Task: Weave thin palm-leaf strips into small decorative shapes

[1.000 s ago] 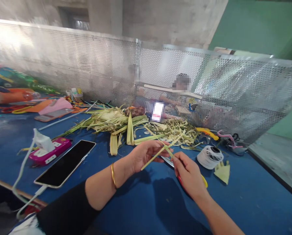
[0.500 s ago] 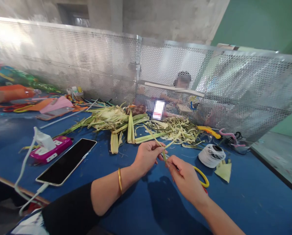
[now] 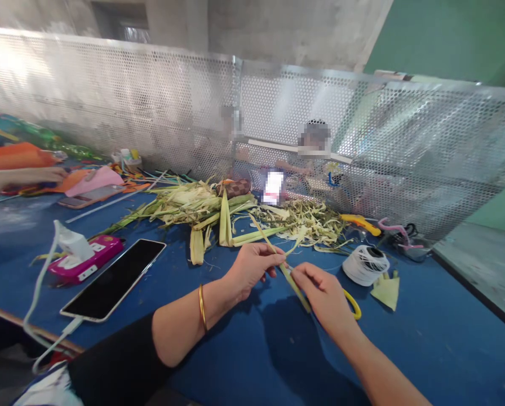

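A narrow pale-green leaf strip (image 3: 295,290) runs slantwise between my hands, its lower end hanging free above the table. My left hand (image 3: 255,268) pinches the strip between thumb and fingers; a thinner piece sticks out to the upper right from there. Close beside the strip, my right hand (image 3: 320,290) has its thumb and fingers pressed together. A small whitish-grey bit shows at its fingertips, but what they grip is hidden. Behind that hand, a yellow loop handle (image 3: 354,304) rests on the blue table. A white thread spool (image 3: 366,266) stands farther right.
Piled leaves (image 3: 185,206) and shredded scraps (image 3: 307,220) lie before a perforated metal screen (image 3: 151,107). A black-screened phone (image 3: 115,279) and a magenta power strip (image 3: 87,259) are at left. Another person's hand (image 3: 45,176) reaches in there. A folded leaf piece (image 3: 386,290) lies right.
The strip's lower end now extends past my right fingertips, toward me. My right hand has shifted slightly right and covers more of the yellow handle. At far left, the other person's hand has moved right.
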`<state>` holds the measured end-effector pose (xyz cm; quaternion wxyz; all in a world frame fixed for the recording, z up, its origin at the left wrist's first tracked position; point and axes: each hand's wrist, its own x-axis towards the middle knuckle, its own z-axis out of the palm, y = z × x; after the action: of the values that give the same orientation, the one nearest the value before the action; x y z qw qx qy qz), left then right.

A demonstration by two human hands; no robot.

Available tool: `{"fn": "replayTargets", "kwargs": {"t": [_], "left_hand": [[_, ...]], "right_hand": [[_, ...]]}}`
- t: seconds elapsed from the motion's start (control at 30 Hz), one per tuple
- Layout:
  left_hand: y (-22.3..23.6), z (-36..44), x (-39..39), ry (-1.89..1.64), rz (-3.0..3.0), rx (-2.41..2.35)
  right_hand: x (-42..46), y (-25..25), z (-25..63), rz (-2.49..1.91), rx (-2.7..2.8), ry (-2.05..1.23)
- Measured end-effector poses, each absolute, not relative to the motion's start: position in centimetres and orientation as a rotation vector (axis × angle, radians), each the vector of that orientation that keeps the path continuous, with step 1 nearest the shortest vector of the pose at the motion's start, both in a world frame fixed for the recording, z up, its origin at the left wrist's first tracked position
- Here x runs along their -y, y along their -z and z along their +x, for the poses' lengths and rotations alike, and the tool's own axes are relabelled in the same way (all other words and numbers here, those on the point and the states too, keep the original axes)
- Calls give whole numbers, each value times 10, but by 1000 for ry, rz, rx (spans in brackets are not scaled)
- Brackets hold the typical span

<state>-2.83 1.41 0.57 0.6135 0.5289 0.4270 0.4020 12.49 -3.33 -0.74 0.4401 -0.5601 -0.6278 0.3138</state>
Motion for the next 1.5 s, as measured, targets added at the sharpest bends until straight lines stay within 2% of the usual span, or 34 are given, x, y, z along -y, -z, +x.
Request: {"fn": "replayTargets", "kwargs": {"t": [0.2,0.43,0.5,0.63,0.77,0.83,0.93,1.1,1.33,1.5], "left_hand": [[-6,-26,-6,-683,1320,-937],[-4,-23,-4,-684,1370,-984],[-4,-23,-3,-657,1413,-1006],[-2,-22,-1,-549,1572,-1023],[4,-20,5,-414,1730,-961],[6,-18,8,-378,1783,-945],[5,-17,9,-383,1777,-967],[-2,-18,2,-548,1515,-1060],[-2,-18,-3,-791,1151,-1023],[0,-17,-2,-766,908,-860]], "right_hand": [[27,9,127,-1285,1202,-993],[21,22,130,-1315,1115,-885],[17,20,139,-1381,1114,-719],[19,6,151,-1465,1352,-152],[29,-3,138,-1366,1673,-348],[32,-4,129,-1318,1693,-472],[36,-4,124,-1258,1640,-480],[43,-3,127,-1305,1594,-201],[50,5,119,-1204,1860,419],[48,8,116,-1168,1902,599]]}}
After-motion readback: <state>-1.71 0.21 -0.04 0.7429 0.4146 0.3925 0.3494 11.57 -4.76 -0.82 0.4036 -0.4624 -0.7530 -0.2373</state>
